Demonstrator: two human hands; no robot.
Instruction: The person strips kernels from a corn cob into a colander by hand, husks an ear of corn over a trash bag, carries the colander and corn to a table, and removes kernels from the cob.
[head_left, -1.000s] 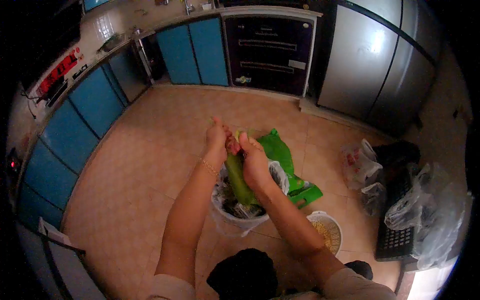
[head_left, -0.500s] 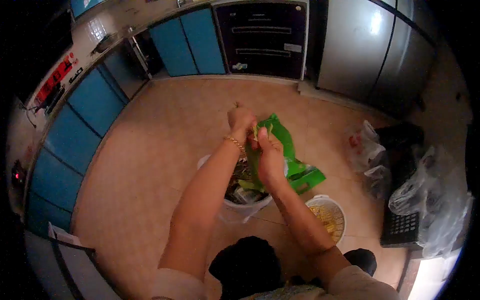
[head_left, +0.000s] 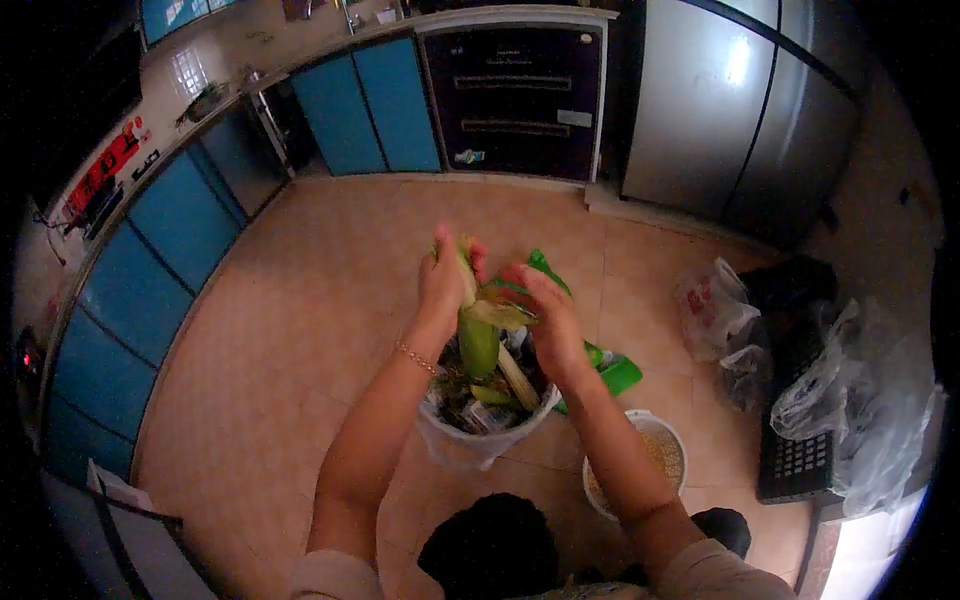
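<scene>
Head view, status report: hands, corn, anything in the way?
Left hand gripping corn ear over lined bin. Right hand at loose husk, grip unclear. No obstruction visible.

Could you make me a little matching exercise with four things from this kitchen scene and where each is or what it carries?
1. Long green husk-wrapped ear
2. Round white plastic bucket
3. Round white plastic basket
4. Black slotted plastic crate

A. Has crinkled clear plastic bags draped over it
B. Holds small yellow pieces
C. Gripped near its upper end by the left hand
D. Contains dark and green plant scraps

Right pairs: 1-C, 2-D, 3-B, 4-A
</scene>
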